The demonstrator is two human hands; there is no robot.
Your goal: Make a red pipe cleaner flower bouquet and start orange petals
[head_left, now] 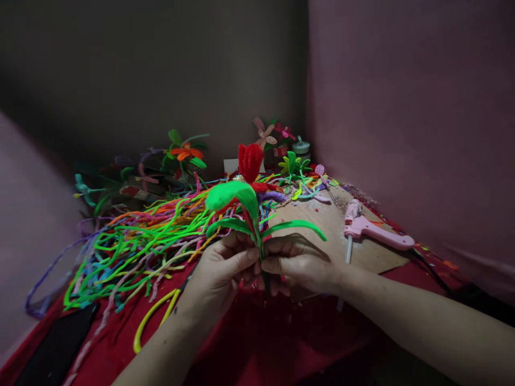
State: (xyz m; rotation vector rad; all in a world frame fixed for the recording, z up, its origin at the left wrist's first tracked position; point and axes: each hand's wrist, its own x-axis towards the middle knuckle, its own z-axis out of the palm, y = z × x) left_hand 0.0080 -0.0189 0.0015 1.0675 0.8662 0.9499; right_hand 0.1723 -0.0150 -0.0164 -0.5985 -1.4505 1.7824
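Upright before me is a pipe-cleaner flower (250, 162) with a red tulip-shaped bloom, a broad bright green leaf (233, 194) curling left and narrow green leaves on both sides. My left hand (229, 262) pinches its green stem between thumb and fingers. From the other side, my right hand (300, 262) grips the same stem, its thumb almost touching the left thumb. The fingers hide part of the stem, and its lower end shows dark below them.
Many loose pipe cleaners (132, 249) spread over the red cloth at left. A pink glue gun (376, 233) lies on a cardboard sheet (322, 214) at right. Finished flowers (185, 153) and a lidded jar (301, 147) stand behind. A dark phone-like slab (58, 346) lies front left.
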